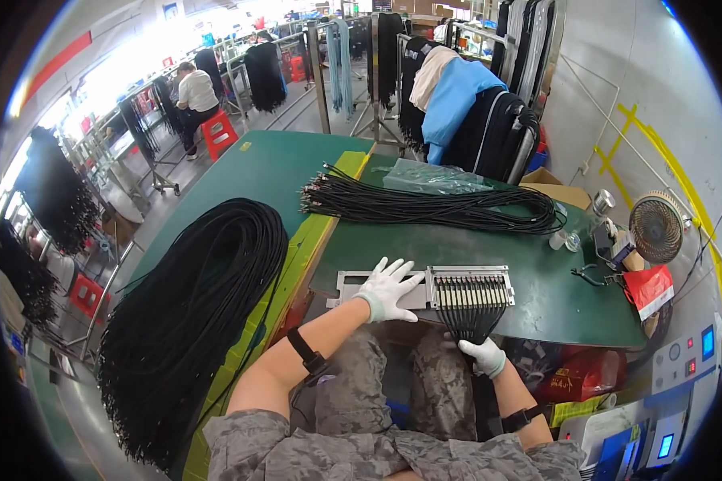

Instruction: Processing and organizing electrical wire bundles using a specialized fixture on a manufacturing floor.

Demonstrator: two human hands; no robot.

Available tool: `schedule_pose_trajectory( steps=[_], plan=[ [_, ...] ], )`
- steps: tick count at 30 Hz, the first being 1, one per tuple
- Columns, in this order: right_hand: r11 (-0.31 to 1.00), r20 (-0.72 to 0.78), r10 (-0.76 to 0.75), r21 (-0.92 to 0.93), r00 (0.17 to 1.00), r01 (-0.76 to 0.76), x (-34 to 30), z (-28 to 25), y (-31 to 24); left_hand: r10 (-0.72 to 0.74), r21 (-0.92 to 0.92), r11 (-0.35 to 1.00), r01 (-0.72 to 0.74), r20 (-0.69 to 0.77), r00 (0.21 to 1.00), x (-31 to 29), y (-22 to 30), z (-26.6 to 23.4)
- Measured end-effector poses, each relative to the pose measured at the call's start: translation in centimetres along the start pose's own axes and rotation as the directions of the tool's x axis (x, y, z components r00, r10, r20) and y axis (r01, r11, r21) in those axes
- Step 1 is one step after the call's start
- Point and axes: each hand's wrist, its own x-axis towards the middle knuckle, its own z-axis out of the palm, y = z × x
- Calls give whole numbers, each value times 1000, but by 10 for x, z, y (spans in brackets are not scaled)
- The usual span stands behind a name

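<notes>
A silver metal fixture (pixel 507 282) lies near the front edge of the green table. Several black cables (pixel 472 320) are set side by side in it, their connector ends in a row of slots. They gather into a bunch that hangs over the table edge. White-gloved, my left hand (pixel 387 292) rests with fingers spread on the fixture's left plate (pixel 350 282). My right hand (pixel 483 357), also gloved, is closed around the bunch just below the table edge, its fingertips partly hidden.
A large black cable bundle (pixel 192 297) lies at left beside a yellow-green strip (pixel 303 255). Another cable bundle (pixel 433 204) stretches across the back. Pliers (pixel 590 276), a small fan (pixel 656 227) and a cardboard box (pixel 555 188) are at right. A person (pixel 196 92) sits far left.
</notes>
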Motion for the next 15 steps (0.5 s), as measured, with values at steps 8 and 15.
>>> schedule_pose_trajectory(
  steps=[8,15],
  plan=[
    [909,-192,175,409,966,-83,0,33,-89,-10,62,998,6,58,998,1,-7,-1],
    [833,-83,363,476,928,-283,-36,23,-31,-11,58,998,12,-14,1000,11,-1,-7]
  ],
)
